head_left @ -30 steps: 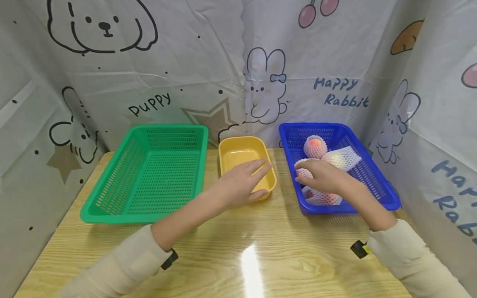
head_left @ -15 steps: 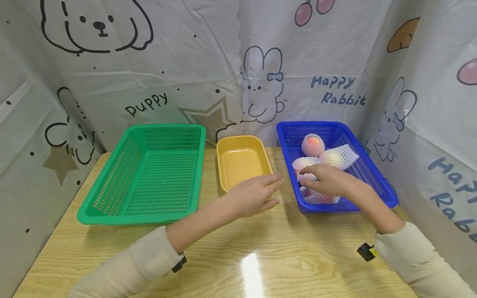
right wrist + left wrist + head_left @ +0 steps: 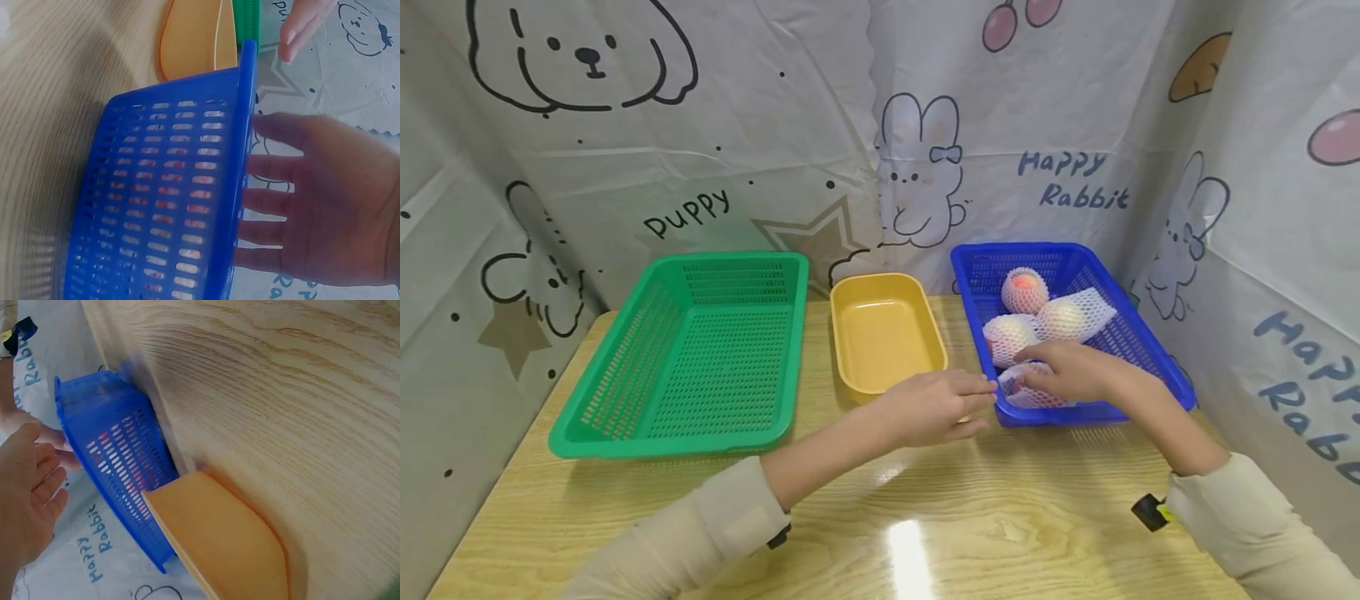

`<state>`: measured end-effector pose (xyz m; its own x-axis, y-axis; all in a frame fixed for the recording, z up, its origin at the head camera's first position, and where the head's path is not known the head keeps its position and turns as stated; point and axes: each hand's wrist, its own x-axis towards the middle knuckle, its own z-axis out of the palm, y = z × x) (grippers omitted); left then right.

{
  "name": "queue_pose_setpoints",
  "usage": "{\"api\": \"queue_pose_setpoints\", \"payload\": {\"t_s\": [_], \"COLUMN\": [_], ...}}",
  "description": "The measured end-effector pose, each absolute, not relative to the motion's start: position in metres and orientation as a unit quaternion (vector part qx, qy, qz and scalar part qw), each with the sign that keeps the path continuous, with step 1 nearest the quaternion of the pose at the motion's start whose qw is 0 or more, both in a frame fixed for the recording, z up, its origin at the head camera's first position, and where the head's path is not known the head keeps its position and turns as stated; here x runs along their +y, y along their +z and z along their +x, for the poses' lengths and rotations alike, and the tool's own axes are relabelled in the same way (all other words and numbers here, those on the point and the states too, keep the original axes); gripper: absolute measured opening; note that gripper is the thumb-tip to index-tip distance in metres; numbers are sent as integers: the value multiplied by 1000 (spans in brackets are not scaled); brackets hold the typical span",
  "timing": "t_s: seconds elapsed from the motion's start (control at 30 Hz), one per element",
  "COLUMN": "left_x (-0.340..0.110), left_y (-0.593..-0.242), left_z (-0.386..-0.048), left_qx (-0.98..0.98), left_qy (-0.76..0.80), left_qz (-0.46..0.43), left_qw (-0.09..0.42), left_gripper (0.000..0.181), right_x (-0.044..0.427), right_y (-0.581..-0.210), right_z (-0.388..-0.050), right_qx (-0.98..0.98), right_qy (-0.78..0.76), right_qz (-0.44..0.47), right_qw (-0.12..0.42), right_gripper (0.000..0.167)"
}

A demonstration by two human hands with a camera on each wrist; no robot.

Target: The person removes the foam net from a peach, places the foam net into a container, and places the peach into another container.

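White cloth point(image 3: 820, 117), lettered "puppy" and "Happy Rabbit", backs left hand point(image 3: 936, 408) and right hand point(image 3: 1067, 371), each grip spread.

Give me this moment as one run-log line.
left grip: holding nothing, by near left corner of blue basket | right grip: over nearest netted fruit, contact unclear | yellow tray, green basket: farther left

Green basket point(image 3: 795, 358), yellow tray point(image 3: 891, 333) just beside it, wood-grain table point(image 3: 1000, 517), white cloth point(image 3: 775, 125) printed with rabbits point(image 3: 921, 179)
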<state>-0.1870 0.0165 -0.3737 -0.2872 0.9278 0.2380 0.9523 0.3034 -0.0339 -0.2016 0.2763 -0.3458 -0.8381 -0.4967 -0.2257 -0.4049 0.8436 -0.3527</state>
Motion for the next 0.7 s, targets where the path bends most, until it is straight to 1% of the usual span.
{"api": "queue_pose_setpoints", "payload": {"t_s": [0.2,0.37,0.57,0.7], "left_x": [26,33,39,43], "left_y": [-384,-388,-391,-396], "left_z": [-190,-190,-191,-193], "left_qx": [-766,-746,-746,-747], "left_qy": [-69,-75,-65,-75], "left_qz": [-624,-643,-645,-645], "left_qw": [139,158,152,141], "left_gripper": [38,39,40,40], "right_x": [281,285,288,290], "right_y": [-350,-352,-352,-353], "right_z": [-198,-197,-197,-197], "right_qx": [947,946,946,943], "right_qy": [-143,-145,-141,-146], "right_qz": [-238,-247,-251,-259], "right_qw": [161,153,152,150], "right_gripper": [48,47,54,55]}}
